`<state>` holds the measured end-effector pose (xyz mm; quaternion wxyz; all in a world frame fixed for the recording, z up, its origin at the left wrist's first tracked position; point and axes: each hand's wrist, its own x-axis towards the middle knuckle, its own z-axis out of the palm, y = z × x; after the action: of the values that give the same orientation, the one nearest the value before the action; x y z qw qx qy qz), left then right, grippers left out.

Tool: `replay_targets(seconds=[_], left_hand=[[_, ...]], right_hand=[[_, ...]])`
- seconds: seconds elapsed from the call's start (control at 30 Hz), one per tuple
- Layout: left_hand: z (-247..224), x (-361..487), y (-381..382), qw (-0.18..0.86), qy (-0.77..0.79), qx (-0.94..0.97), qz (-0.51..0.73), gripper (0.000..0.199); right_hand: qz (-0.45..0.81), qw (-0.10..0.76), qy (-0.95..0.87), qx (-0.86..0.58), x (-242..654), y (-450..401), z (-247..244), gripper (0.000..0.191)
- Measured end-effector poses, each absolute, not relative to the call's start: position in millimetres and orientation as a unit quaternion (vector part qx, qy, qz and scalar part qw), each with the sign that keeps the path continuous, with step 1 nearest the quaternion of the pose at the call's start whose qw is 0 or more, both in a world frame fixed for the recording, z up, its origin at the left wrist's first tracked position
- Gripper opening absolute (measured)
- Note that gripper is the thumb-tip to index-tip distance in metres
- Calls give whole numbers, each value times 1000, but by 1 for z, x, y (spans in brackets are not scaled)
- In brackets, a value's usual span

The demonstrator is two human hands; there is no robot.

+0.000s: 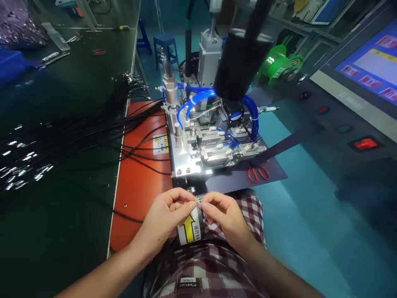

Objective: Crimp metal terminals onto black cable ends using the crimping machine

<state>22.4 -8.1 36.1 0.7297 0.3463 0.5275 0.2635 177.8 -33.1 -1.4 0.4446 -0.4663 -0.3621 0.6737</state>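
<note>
My left hand (167, 213) and my right hand (226, 215) meet in front of my lap, thumbs and forefingers pinched. Between the fingertips show thin coloured wires (199, 201), one of them yellow-green; the rest is mostly hidden by the fingers. A black cable (127, 217) runs over the orange board (139, 190) and passes out of sight beneath my left wrist. Just beyond the hands stands a metal machine (217, 153) with blue air tubes (201, 96). Below the fingers is a white label with a yellow arrow (189, 230).
On the dark table (77, 231) at left lies a large bundle of black cables (89, 128), several reaching the machine. Red-handled scissors (259, 174) lie on the grey plate right of it. A control panel with a screen (369, 62) and a green spool (276, 66) are at right.
</note>
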Motion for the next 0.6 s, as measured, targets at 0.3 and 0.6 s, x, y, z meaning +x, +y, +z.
replay_targets(seconds=[0.3, 0.6], left_hand=[[40, 19, -9, 717, 534, 403, 195, 21], [37, 19, -10, 717, 536, 390, 215, 17]], right_hand=[[688, 399, -441, -415, 190, -14, 1, 22], [652, 385, -502, -418, 193, -8, 7, 15]])
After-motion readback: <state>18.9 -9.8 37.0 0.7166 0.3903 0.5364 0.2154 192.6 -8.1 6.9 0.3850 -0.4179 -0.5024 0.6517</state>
